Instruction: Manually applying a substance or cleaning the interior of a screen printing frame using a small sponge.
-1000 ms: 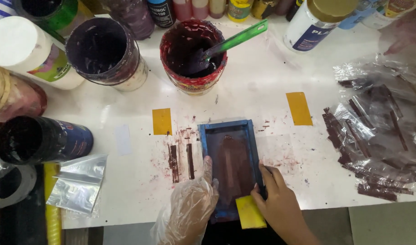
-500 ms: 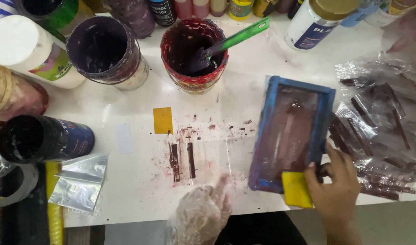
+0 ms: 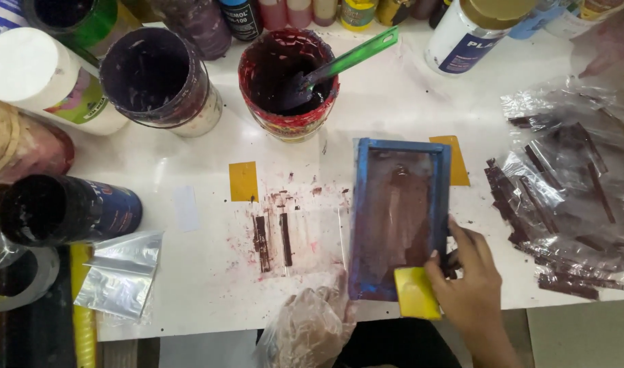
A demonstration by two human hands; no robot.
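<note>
My right hand (image 3: 470,289) grips the near right corner of a blue-framed printing screen (image 3: 399,217), its mesh stained dark maroon. The same hand pins a yellow squeegee (image 3: 417,294) against the frame's near edge. The screen sits on the white table (image 3: 394,95), just right of two dark printed strips (image 3: 272,240) lying amid maroon smears. My left hand (image 3: 310,326), in a clear plastic glove, rests at the table's front edge, fingertips touching the surface below the strips and beside the screen's near left corner. It holds nothing that I can see.
A red-stained ink tub (image 3: 288,85) with a green spatula (image 3: 349,60) stands behind the screen, and a dark tub (image 3: 155,80) to its left. Clear wrappers with several dark strips (image 3: 571,197) lie at right. Jars, tape rolls and a foil pouch (image 3: 121,272) crowd the left side.
The screen covered the print spot a second ago. My right hand lifted it off to the right, baring the two strips, and it now sits lower and closer to them.
</note>
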